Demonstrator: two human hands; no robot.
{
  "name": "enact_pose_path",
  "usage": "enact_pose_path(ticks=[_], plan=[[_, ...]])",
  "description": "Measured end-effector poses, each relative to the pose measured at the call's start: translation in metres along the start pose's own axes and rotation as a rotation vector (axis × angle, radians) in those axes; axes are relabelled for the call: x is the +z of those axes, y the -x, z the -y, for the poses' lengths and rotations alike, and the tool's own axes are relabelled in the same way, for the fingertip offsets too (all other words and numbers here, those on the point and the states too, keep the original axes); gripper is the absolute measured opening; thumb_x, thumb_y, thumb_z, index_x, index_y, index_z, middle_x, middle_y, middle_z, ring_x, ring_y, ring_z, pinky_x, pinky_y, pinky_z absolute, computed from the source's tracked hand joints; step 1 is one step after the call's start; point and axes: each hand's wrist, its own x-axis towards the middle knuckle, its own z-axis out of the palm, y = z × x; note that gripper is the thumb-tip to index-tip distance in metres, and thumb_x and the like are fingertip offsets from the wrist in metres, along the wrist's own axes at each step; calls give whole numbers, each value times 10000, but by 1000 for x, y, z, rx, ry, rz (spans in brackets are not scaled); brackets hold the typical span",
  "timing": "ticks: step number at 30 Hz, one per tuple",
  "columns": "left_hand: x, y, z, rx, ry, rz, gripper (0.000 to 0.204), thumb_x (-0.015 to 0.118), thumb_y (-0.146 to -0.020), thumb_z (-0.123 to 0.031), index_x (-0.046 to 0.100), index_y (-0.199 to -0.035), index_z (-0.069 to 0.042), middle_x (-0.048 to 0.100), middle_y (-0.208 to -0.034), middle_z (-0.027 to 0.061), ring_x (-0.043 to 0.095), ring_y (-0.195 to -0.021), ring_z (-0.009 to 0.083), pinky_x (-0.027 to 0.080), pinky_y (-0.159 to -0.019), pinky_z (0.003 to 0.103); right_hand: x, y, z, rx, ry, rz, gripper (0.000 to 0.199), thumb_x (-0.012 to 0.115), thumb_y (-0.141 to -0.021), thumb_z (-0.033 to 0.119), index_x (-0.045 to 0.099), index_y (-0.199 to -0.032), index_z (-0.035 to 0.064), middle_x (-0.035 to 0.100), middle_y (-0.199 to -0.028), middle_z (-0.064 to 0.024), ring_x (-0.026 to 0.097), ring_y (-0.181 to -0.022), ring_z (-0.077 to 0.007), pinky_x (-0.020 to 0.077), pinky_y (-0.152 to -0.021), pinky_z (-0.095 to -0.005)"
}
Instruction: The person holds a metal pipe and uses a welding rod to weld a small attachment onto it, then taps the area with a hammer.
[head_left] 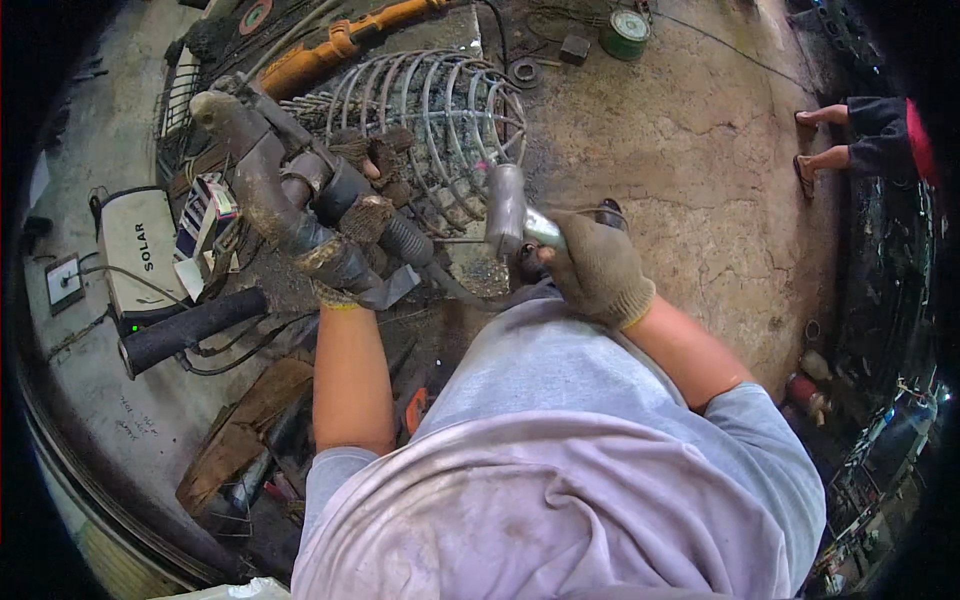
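Observation:
My right hand (597,262), in a knitted work glove, is closed around the short metal handle of a hammer with a cylindrical steel head (507,208). The head hangs beside the near end of a rounded cage of bent metal rods (425,115). My left hand (340,255), in a worn, dirty glove, reaches in among dark metal parts left of the cage. It lies against a dark grey tool with a ribbed sleeve (405,238). Its fingers are partly hidden and hard to separate from the clutter, so its grip is unclear.
An orange power tool (335,45) lies beyond the cage. At left are a white box (140,250), a black cylinder (195,325) and cables. A green tin (626,35) stands on the floor at the back. Another person's legs (825,155) show at far right.

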Motion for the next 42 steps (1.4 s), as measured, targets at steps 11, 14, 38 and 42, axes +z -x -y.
enact_pose_path(ticks=[11, 14, 38, 42], plan=[[-5, 5, -1, -135, 55, 26, 364, 606, -973, -323, 517, -1100, 6, 628, -974, 147, 705, -821, 307, 633, -690, 470, 3, 6, -3, 80, 14, 24, 404, 587, -957, 347, 571, -1236, 55, 684, -958, -207, 674, -899, -402, 531, -764, -487], [-5, 8, -3, -115, 56, 7, 357, 606, -975, -313, 516, -1101, 9, 627, -985, 159, 705, -816, 308, 637, -695, 474, -4, 7, 2, -64, -69, -59, 416, 581, -959, 369, 575, -1227, 51, 687, -935, -206, 675, -887, -404, 533, -756, -488], [-4, 5, 2, -80, 150, -57, 448, 583, -961, -400, 563, -1121, 18, 628, -992, 168, 675, -785, 268, 620, -668, 413, 2, 13, -20, -55, -5, -25, 362, 638, -921, 323, 618, -1173, 63, 689, -914, -178, 681, -826, -382, 542, -709, -468], [0, 7, 2, -77, 116, -63, 462, 574, -961, -417, 569, -1121, 17, 631, -985, 161, 672, -782, 262, 615, -664, 405, -9, 9, -7, -160, -79, -39, 364, 691, -867, 306, 644, -1145, 76, 691, -912, -165, 687, -827, -370, 544, -711, -456]])
